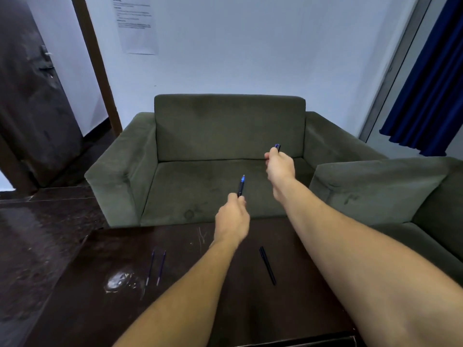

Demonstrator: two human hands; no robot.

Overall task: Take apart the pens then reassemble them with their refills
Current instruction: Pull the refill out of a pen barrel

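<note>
My left hand (231, 221) grips a dark pen body (241, 186) with a blue section at its upper end, held upright past the table's far edge. My right hand (279, 165) is raised farther out and holds a small dark and blue pen piece (277, 147) that sticks out above my fingers. The two hands are apart. On the dark table (225, 309) lie two thin blue refills (155, 267) side by side at the left and a black pen (267, 265) at the right.
A green sofa (225, 136) stands right behind the table, a second green seat (388, 191) at the right. A shiny wet-looking patch (117, 281) marks the table beside the refills. Dark door at far left, blue curtain at far right.
</note>
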